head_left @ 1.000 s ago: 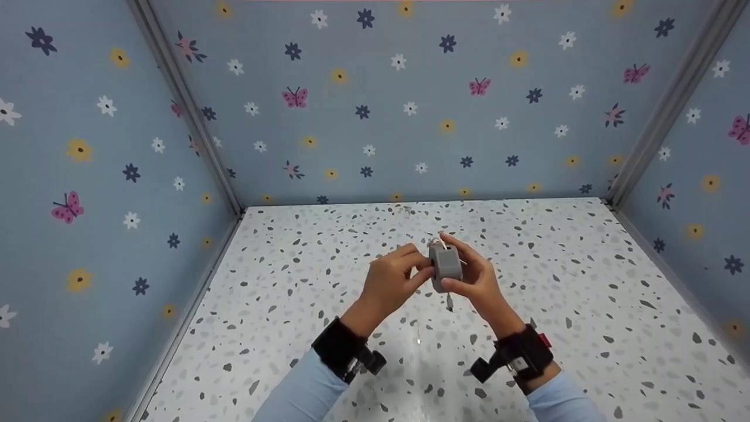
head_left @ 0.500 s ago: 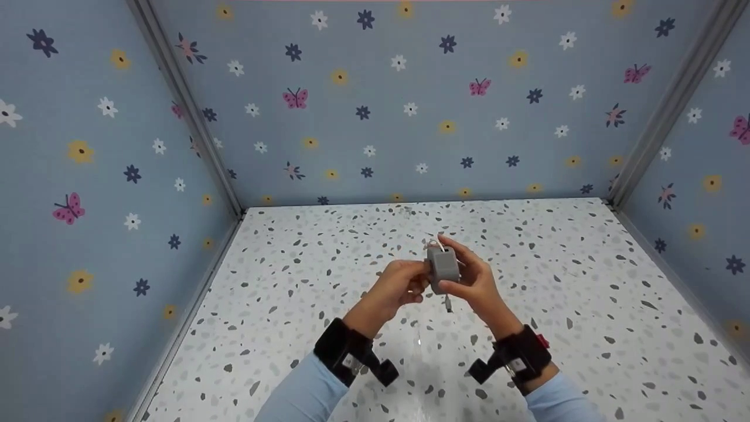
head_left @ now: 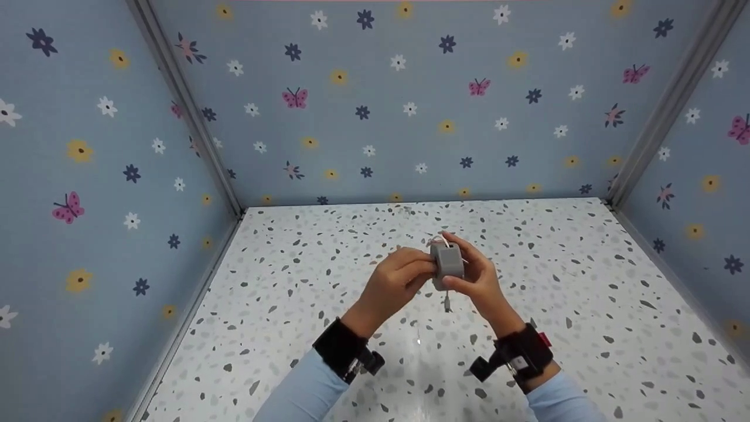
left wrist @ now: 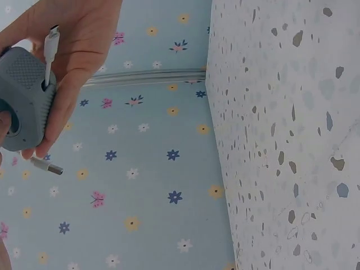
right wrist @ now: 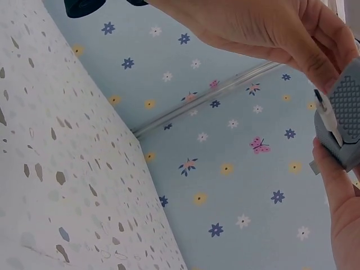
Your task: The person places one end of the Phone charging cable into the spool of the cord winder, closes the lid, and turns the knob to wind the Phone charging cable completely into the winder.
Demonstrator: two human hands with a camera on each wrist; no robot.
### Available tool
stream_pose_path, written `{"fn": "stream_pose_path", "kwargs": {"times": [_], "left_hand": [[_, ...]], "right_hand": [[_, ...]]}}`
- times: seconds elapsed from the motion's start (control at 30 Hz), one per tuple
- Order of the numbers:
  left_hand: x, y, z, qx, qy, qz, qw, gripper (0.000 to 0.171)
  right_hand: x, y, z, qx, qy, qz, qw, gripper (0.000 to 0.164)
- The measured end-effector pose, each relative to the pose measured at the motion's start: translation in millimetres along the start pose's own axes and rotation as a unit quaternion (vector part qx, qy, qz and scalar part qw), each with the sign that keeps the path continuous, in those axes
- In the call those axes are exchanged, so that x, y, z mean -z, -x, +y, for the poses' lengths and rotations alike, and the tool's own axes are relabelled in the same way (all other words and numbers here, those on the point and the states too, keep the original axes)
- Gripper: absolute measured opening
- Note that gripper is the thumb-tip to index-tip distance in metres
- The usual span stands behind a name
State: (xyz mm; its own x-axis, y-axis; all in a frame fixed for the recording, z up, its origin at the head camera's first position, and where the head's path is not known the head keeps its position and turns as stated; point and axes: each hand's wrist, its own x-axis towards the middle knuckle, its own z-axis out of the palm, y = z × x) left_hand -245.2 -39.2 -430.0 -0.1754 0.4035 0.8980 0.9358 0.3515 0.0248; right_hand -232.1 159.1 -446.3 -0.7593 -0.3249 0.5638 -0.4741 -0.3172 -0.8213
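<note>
A grey cable winder (head_left: 450, 260) with a ribbed side is held up above the table. My right hand (head_left: 481, 280) grips it, thumb on the near side and fingers round the back. My left hand (head_left: 398, 278) has its curled fingertips on the round knob at the winder's left face. In the left wrist view one left fingertip (left wrist: 4, 121) sits on that knob. A white USB cable passes through the winder: a small plug (left wrist: 52, 44) sticks out at a slot, and a larger metal plug (left wrist: 54, 169) hangs from the other side.
Below the hands spreads a white speckled table (head_left: 293, 305). Blue flowered panels stand behind it (head_left: 410, 140) and on both sides, joined by grey corner rails (head_left: 187, 111).
My left fingers swing round at the knob, dropping lower half a second ago and now raised again. The right hand keeps its grip, with the winder shifting slightly.
</note>
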Motion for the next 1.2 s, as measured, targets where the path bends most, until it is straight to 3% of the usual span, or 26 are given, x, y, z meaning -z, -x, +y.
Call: {"fn": "stream_pose_path", "kwargs": {"times": [0.07,0.13,0.2,0.23,0.27,0.3,0.33,0.43,0.5,0.53,0.57,0.6,0.63,0.67,0.7,0.73,0.8,0.83,0.87,0.9,0.93,0.97,1.0,1.07,1.13,1.2], "left_hand": [[-2.1,-0.2,2.9,0.035,0.007,-0.011,0.9993,0.009],[-3.6,-0.2,6.5,0.104,0.038,-0.027,0.9935,0.01],[-4.8,-0.8,10.2,0.196,0.098,-0.043,0.9747,0.009],[-5.0,-1.9,11.9,0.248,0.136,-0.05,0.9578,0.008],[-5.1,-3.5,13.2,0.302,0.178,-0.053,0.935,0.008],[-5.1,-5.7,14.4,0.358,0.222,-0.055,0.9053,0.007],[-5.0,-8.3,15.2,0.412,0.264,-0.053,0.8705,0.007],[-3.7,-17.3,15.6,0.55,0.372,-0.042,0.747,0.014],[-2.9,-21.9,14.6,0.611,0.414,-0.035,0.6738,0.017],[-2.6,-23.5,14.0,0.631,0.427,-0.032,0.6476,0.018],[-2.1,-24.4,13.6,0.643,0.433,-0.033,0.6304,0.017],[-1.6,-24.7,13.5,0.649,0.435,-0.033,0.6235,0.015],[-1.4,-24.5,13.3,0.647,0.431,-0.034,0.6277,0.013],[-1.5,-23.6,13.3,0.638,0.426,-0.035,0.6405,0.009],[-1.5,-22.3,13.5,0.617,0.415,-0.038,0.6675,0.006],[-1.6,-20.1,14.1,0.586,0.393,-0.047,0.7072,0.005],[-2.3,-14.4,14.7,0.486,0.321,-0.067,0.8098,0.007],[-2.8,-11.4,14.6,0.421,0.269,-0.075,0.863,0.008],[-3.3,-8.8,14.2,0.349,0.206,-0.078,0.9111,0.007],[-3.6,-6.6,13.5,0.276,0.132,-0.076,0.949,0.006],[-3.9,-4.8,12.4,0.208,0.06,-0.069,0.9738,0.006],[-4.2,-3.7,10.7,0.149,-0.002,-0.058,0.9872,0.005],[-4.4,-3.3,8.9,0.098,-0.057,-0.045,0.9925,0.004],[-4.5,-2.9,5.1,0.031,-0.134,-0.021,0.9903,0.005],[-4.0,-2.7,2.3,0.0,-0.17,-0.007,0.9855,0.009],[-3.5,-2.3,0.7,-0.003,-0.173,-0.002,0.985,0.013]], "right_hand": [[0,-1,-1,0.001,0.001,0.0,1.0,0.068],[0,-1,-1,-0.001,0.001,-0.001,1.0,0.068],[1,0,0,-0.004,0.002,0.001,1.0,0.068],[1,0,0,-0.007,0.002,0.003,1.0,0.068],[1,1,0,-0.009,0.001,0.006,1.0,0.068],[1,1,1,-0.012,0.0,0.008,1.0,0.068],[1,1,2,-0.012,0.0,0.009,1.0,0.069],[1,1,4,-0.011,0.002,0.008,1.0,0.069],[1,1,6,-0.006,0.007,0.002,1.0,0.07],[0,1,7,-0.002,0.009,-0.001,1.0,0.07],[0,1,7,0.001,0.011,-0.004,1.0,0.07],[0,1,8,0.003,0.011,-0.005,1.0,0.07],[0,1,8,0.005,0.01,-0.006,1.0,0.07],[0,2,8,0.004,0.011,-0.003,1.0,0.07],[0,2,8,0.002,0.01,0.0,1.0,0.07],[0,2,8,0.0,0.008,0.003,1.0,0.07],[0,2,6,-0.008,0.006,0.012,1.0,0.07],[0,2,5,-0.011,0.006,0.017,1.0,0.069],[0,2,4,-0.014,0.006,0.02,1.0,0.069],[0,2,3,-0.018,0.006,0.024,1.0,0.068],[0,2,2,-0.019,0.006,0.027,0.999,0.068],[0,2,1,-0.019,0.005,0.029,0.999,0.068],[0,2,1,-0.022,0.004,0.031,0.999,0.068],[1,2,0,-0.024,0.003,0.033,0.999,0.069],[0,2,0,-0.026,0.003,0.031,0.999,0.069],[0,2,1,-0.028,0.004,0.028,0.999,0.069]]}}
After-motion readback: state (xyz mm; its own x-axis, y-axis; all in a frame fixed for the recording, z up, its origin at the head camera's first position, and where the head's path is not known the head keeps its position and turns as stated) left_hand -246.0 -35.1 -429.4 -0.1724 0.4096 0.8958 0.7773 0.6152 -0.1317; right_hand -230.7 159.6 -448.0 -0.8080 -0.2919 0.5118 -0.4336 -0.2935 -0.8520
